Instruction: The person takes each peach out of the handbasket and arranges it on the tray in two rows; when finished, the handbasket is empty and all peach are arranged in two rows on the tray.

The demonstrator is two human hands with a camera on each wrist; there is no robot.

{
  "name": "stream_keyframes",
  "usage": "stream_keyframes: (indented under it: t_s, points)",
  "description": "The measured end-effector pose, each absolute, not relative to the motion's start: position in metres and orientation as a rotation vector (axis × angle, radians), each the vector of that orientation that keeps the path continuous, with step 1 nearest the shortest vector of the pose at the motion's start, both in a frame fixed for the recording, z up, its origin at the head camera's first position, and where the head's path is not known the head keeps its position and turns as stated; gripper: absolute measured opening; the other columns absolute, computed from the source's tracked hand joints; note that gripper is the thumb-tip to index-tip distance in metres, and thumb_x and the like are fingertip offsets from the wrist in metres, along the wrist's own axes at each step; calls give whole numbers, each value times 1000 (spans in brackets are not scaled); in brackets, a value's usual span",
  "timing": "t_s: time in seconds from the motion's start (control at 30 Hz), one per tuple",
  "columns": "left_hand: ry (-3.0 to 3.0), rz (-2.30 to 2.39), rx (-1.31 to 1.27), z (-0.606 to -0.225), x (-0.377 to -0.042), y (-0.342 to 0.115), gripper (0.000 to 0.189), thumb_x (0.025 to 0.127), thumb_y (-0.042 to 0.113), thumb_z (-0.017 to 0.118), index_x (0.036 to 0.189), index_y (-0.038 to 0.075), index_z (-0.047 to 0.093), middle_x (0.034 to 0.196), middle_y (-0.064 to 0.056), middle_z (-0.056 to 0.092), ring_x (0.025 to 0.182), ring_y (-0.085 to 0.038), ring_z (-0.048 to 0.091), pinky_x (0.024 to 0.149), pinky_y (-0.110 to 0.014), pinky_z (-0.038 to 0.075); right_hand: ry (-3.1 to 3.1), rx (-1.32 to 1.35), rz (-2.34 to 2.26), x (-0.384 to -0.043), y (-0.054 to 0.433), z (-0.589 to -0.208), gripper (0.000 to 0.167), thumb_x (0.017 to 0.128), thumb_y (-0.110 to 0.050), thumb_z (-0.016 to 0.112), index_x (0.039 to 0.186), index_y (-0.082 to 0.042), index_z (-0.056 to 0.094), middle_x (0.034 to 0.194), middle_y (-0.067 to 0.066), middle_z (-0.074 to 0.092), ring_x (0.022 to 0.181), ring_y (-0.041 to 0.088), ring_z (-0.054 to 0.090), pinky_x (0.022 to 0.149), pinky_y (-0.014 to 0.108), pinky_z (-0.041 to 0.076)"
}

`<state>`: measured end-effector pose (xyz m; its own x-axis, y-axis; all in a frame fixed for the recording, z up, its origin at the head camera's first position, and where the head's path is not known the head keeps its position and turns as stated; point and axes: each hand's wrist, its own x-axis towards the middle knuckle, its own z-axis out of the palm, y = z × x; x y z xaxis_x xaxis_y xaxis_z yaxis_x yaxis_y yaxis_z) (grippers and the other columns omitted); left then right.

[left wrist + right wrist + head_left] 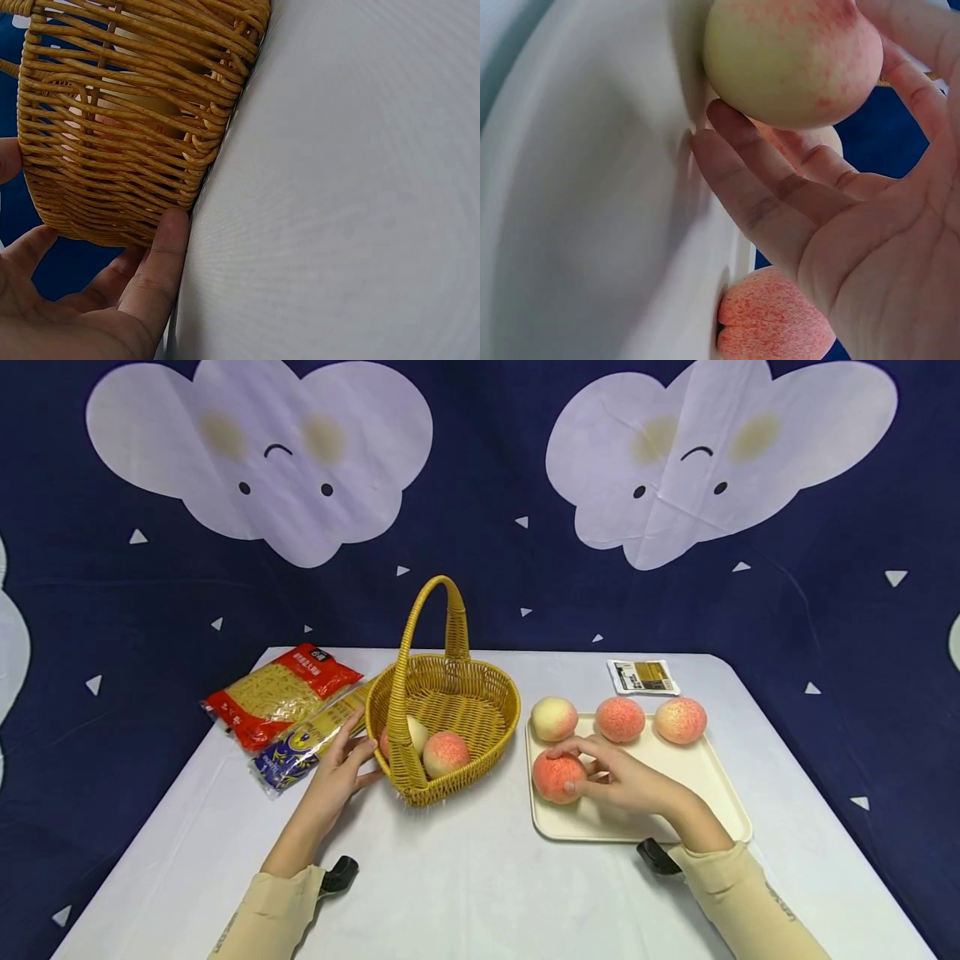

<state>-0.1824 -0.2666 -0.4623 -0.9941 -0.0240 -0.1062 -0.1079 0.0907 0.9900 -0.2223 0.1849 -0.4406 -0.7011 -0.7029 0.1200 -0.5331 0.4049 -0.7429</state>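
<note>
My right hand (622,781) holds a pink-red peach (557,778) at the left side of a cream tray (697,789). In the right wrist view, fingers and thumb go round this peach (787,64), whose pale yellow-green side shows. My left hand (341,777) touches the left side of a heart-shaped wicker basket (491,760) with a tall handle. Spread fingertips rest against the woven wall (112,180), one low near the tablecloth. Inside the basket lie a red-and-cream peach (446,754) and a paler one (417,735), partly hidden by the handle.
Along the tray's far edge sit a pale yellow peach (553,719), a red peach (620,719) and a speckled peach (680,720). Behind them lies a small flat packet (642,677). Left of the basket are a red pasta bag (281,693) and a blue-and-gold packet (300,743).
</note>
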Motion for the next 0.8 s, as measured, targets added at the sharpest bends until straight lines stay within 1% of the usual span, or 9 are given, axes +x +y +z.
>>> stream_keyframes:
  t_s: [0.07, 0.1, 0.17, 0.23, 0.3, 0.4, 0.47, 0.57, 0.8]
  points:
    - [2277, 2069, -144, -463, -183, -267, 66, 116, 30, 47, 173, 41, 15, 162, -24, 33, 148, -37, 46, 110, -43, 61, 2434, -1097, -1177, -223, 185, -440, 45, 101, -19, 76, 144, -21, 60, 143, 7, 62, 120, 20, 67, 100, 32, 63]
    - [2280, 2066, -147, -463, -183, -267, 65, 117, 30, 47, 173, 41, 15, 161, -23, 33, 147, -37, 47, 109, -43, 61, 2424, -1086, -1181, -223, 185, -440, 48, 101, -19, 77, 145, -20, 59, 139, 8, 62, 116, 19, 68, 97, 31, 63]
    - [2288, 2059, -151, -463, -183, -267, 65, 117, 30, 47, 173, 41, 15, 161, -23, 34, 146, -36, 48, 109, -43, 61, 2406, -1048, -1188, -223, 184, -440, 57, 98, -22, 80, 149, -19, 56, 130, 10, 62, 102, 15, 68, 89, 27, 63]
    - [2296, 2051, -151, -463, -183, -266, 66, 116, 30, 47, 173, 40, 15, 161, -23, 34, 146, -35, 48, 108, -42, 62, 2397, -1008, -1179, -224, 184, -441, 66, 96, -25, 83, 153, -18, 52, 123, 10, 61, 93, 12, 67, 84, 25, 61]
    - [2301, 2046, -151, -463, -183, -266, 66, 116, 31, 47, 173, 40, 15, 160, -23, 35, 145, -35, 49, 108, -42, 62, 2391, -984, -1170, -223, 183, -442, 71, 95, -26, 84, 156, -17, 50, 120, 12, 61, 92, 11, 67, 83, 24, 61]
    - [2303, 2043, -155, -463, -183, -266, 66, 116, 31, 46, 173, 40, 15, 159, -23, 36, 143, -34, 50, 107, -40, 63, 2386, -966, -1159, -223, 182, -442, 68, 96, -27, 84, 155, -17, 52, 126, 12, 65, 102, 12, 70, 90, 27, 63]
    - [2306, 2040, -162, -463, -184, -266, 65, 117, 30, 46, 173, 40, 15, 159, -22, 37, 141, -33, 52, 107, -39, 63, 2382, -942, -1161, -222, 181, -442, 66, 95, -28, 85, 152, -19, 53, 127, 11, 66, 105, 13, 70, 93, 28, 63]
    - [2307, 2041, -167, -464, -184, -267, 65, 117, 30, 46, 173, 41, 15, 158, -22, 38, 140, -32, 52, 106, -38, 63, 2381, -907, -1161, -223, 179, -442, 65, 93, -30, 86, 149, -22, 54, 122, 9, 66, 102, 16, 70, 91, 29, 64]
    - [2313, 2041, -159, -465, -185, -267, 65, 116, 31, 47, 173, 41, 16, 160, -23, 37, 142, -34, 51, 105, -38, 64, 2401, -882, -1160, -222, 176, -442, 64, 92, -31, 88, 146, -22, 56, 113, 8, 64, 93, 16, 69, 84, 27, 62]
